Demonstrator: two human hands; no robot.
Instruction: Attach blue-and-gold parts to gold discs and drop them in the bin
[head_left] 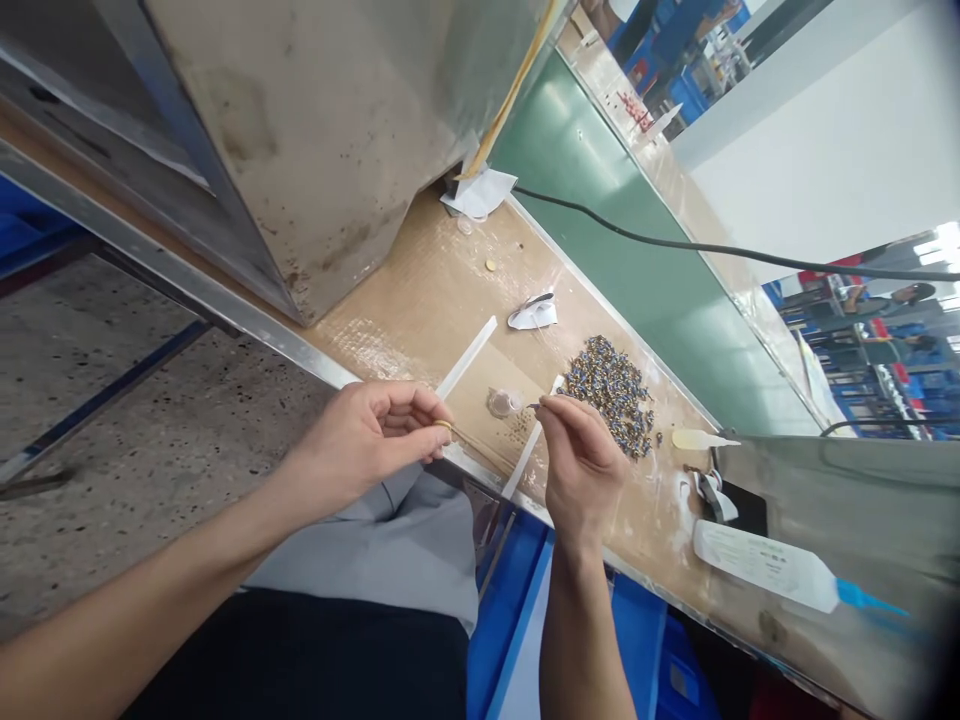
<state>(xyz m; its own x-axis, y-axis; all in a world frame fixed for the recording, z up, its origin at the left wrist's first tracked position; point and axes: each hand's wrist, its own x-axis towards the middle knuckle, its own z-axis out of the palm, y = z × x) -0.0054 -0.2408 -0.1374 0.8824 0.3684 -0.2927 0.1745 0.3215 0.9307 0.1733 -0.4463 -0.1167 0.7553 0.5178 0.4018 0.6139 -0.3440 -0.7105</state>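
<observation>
My left hand (386,425) is closed in a pinch over the bench's front edge. Between its thumb and finger is a small yellow piece (444,425), perhaps a ring or disc. My right hand (577,450) pinches a tiny dark part (534,406) at its fingertips; its exact kind does not show. Just left of that hand lies a small clear, crumpled-looking dish or bag (504,402), with tiny dark bits (517,428) scattered in front of it. Behind and to the right is a heap of small blue, silver and gold parts (607,390).
White strips (469,355) mark the brown bench top (409,300). A folded white paper (534,312) lies farther back. On the right are a bottle of yellowish liquid (697,439) and a white bottle with a blue nozzle (765,565). A large metal housing (330,130) stands left.
</observation>
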